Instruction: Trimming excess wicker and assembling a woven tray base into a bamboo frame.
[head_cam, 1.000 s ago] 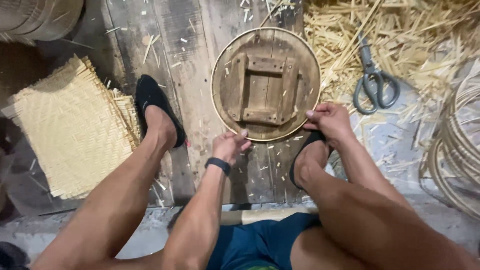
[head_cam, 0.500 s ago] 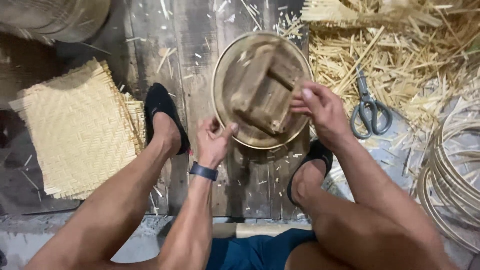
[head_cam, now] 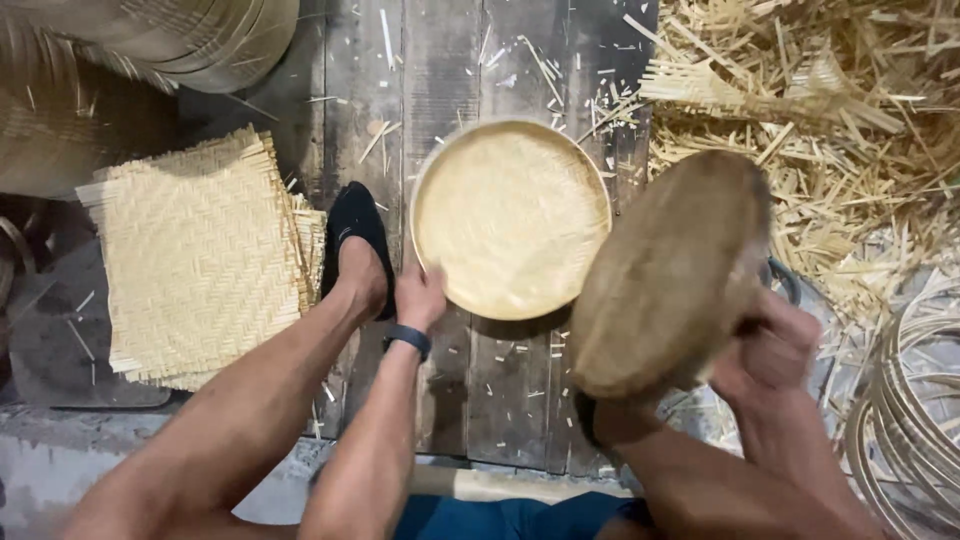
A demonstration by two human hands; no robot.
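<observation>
Seen from the head camera, we look down on a plank floor (head_cam: 500,400) between our two legs. Our left hand (head_cam: 420,298) rests on the near left rim of a round woven bamboo tray (head_cam: 510,215), fingers loosely curled against the rim rather than closed around it; the tray lies flat on the planks, hollow side up. Our right hand (head_cam: 765,350) is wrapped tight around the lower right edge of a round wooden block (head_cam: 672,275), held tilted in the air just right of the tray and overlapping its right rim in the view.

To the left lies a stack of square woven mats (head_cam: 200,260), just beside our left foot in a black shoe (head_cam: 355,235). Loose bamboo strips (head_cam: 800,120) cover the floor at upper right, and coiled bamboo hoops (head_cam: 910,410) lie at lower right.

We judge the main risk to be the block slipping, since it is gripped at one edge only; falling, it could dent the tray's weave. The tray, lightly steadied, could also skid on the litter of splinters.
</observation>
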